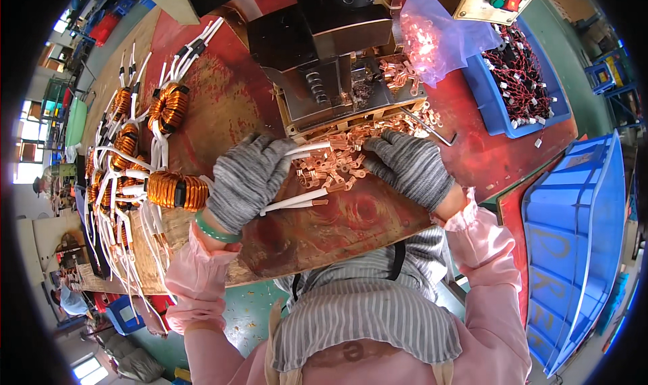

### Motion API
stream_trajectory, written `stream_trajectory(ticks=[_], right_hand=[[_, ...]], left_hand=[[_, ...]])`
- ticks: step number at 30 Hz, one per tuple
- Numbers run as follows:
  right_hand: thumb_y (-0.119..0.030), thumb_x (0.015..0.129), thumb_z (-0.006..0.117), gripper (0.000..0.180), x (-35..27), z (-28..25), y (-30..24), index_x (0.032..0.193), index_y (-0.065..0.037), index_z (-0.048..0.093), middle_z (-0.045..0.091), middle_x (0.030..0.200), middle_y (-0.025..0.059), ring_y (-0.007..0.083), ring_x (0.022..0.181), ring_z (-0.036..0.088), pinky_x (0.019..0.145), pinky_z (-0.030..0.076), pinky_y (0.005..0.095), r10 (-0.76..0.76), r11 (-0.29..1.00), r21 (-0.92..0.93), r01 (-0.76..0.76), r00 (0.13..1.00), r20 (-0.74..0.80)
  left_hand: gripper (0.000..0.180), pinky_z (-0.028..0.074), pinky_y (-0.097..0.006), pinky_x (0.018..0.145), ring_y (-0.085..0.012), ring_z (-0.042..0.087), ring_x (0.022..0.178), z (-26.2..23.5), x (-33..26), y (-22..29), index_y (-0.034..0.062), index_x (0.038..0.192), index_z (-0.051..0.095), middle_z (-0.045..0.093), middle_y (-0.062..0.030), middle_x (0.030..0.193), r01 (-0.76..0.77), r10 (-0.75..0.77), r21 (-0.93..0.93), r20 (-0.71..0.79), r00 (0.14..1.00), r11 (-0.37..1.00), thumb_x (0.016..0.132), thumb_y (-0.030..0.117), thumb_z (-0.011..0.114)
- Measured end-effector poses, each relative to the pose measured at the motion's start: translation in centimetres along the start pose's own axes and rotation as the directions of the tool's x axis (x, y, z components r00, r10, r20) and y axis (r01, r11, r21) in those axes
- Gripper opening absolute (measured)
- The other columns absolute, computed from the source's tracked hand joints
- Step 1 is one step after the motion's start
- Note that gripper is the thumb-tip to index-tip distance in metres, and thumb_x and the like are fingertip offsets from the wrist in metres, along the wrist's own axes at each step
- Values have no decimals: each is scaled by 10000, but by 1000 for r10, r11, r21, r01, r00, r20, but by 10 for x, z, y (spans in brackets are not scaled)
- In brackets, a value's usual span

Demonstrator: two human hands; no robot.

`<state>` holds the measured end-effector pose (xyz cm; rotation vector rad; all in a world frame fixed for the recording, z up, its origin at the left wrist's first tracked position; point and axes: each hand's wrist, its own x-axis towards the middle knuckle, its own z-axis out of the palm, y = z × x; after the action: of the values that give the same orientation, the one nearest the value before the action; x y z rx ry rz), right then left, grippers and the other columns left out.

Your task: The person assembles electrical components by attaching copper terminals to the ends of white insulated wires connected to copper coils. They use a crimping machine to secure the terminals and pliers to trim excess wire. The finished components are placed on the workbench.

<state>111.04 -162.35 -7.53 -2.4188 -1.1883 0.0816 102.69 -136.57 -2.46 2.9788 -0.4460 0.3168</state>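
Across the worn red table [223, 94], a dark press machine [331, 54] stands at the far edge, probably so parts feed straight in. Copper-wound coils [177, 190] lie left. The gloved left hand [246, 179] is closed around white sleeved leads [297, 199]; the right hand [412, 165] rests flat, fingers spread, on loose copper terminals [334, 165].
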Motion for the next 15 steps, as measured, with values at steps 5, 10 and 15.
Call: stream_trajectory(ticks=[5, 10, 15], right_hand=[[-277, 824, 559, 268, 13, 1, -11, 978, -58, 577, 571, 914, 148, 313, 821, 598, 679, 491, 421, 40, 998, -43, -35, 991, 129], [-225, 790, 580, 220, 12, 8, -11, 940, -64, 583, 579, 872, 136, 312, 796, 598, 679, 488, 428, 12, 1000, 17, -13, 999, 44], [-184, 774, 574, 191, 13, 17, -12, 921, -62, 582, 582, 869, 134, 304, 822, 597, 691, 488, 423, 25, 1000, -13, -26, 1000, -12]], left_hand=[[261, 480, -356, 604, -243, 586, 740, 7, 19, 18, 149, 1076, 619, 572, -65, 840, -88, 89, -30, 49, 995, 996, 825, 219, 594], [377, 478, -356, 530, -224, 589, 738, 17, 20, 15, 178, 1158, 577, 570, -82, 885, -216, 214, 23, 85, 973, 976, 793, 270, 551], [343, 468, -363, 558, -245, 586, 699, 8, 22, 20, 166, 1156, 591, 580, -85, 845, -266, 279, -115, 107, 954, 957, 831, 265, 541]])
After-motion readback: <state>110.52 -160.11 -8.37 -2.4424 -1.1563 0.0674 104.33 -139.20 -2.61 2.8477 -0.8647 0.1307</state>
